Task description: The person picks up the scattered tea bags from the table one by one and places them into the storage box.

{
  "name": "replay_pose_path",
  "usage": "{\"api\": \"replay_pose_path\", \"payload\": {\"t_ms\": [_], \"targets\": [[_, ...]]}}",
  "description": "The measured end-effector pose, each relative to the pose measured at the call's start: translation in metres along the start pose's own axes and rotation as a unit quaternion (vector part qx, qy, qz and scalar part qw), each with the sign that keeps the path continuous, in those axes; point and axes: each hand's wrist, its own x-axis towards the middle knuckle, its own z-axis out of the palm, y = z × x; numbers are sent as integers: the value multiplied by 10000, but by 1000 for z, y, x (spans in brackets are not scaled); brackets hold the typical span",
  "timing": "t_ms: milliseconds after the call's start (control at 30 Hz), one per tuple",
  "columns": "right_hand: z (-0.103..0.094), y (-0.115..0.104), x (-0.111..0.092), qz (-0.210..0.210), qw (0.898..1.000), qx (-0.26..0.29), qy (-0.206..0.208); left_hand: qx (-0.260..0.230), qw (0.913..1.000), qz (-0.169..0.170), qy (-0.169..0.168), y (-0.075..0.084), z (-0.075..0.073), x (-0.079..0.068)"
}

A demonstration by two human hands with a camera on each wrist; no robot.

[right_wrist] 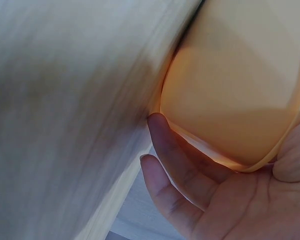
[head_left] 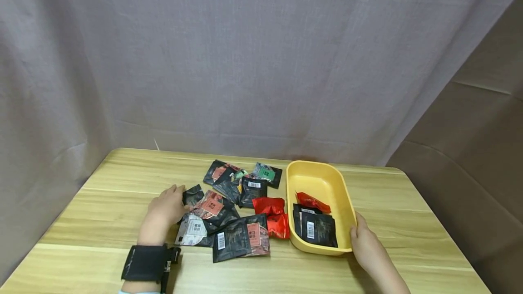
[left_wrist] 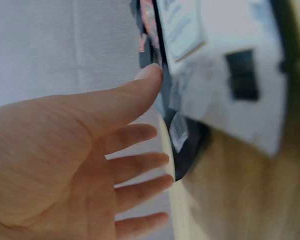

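My left hand [head_left: 166, 206] is at the left edge of a loose pile of flat packets, its fingertips right at a black packet [head_left: 193, 195]. In the left wrist view its fingers [left_wrist: 140, 167] are straight and spread, the thumb close to a whitish packet [left_wrist: 230, 75]. My right hand [head_left: 365, 242] grips the near right corner of a yellow plastic bin [head_left: 316, 251], thumb at the rim and fingers along the outer wall. Inside the bin lie black packets [head_left: 320, 230] with barcode labels and a red wrapped packet [head_left: 312, 202].
Several black packets with pink, green or grey labels spread over the middle of the wooden table [head_left: 102, 221]. Two red packets [head_left: 268, 205] lie against the bin's left side. A grey cloth [head_left: 245, 58] hangs behind the table. A black strap [head_left: 145, 263] circles the left wrist.
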Motion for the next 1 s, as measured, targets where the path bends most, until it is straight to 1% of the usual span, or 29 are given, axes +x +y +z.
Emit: {"api": "replay_pose_path", "payload": {"t_ms": [100, 400, 533, 633, 700, 767, 867, 1000], "targets": [[0, 0, 0, 36, 10000, -8, -20, 53, 9999, 78, 37, -3, 4, 2], [0, 0, -1, -13, 10000, -39, 10, -10, 9984, 305, 483, -5, 7, 5], [0, 0, 0, 3, 10000, -51, 10, 55, 9964, 413, 738, -6, 9, 7], [0, 0, 0, 8, 10000, -51, 9, 92, 9933, 500, 1037, -7, 9, 8], [1, 0, 0, 5, 10000, -58, 4, 72, 9893, 562, 1345, -7, 8, 9], [1, 0, 0, -6, 10000, -67, 15, -14, 9833, 632, 1706, -5, 5, 8], [1, 1, 0, -40, 10000, -76, 41, -189, 9711, 773, 2250, 0, 0, 7], [1, 2, -1, -99, 9999, -71, 84, -346, 9547, 1036, 2769, 13, -5, 4]]}}
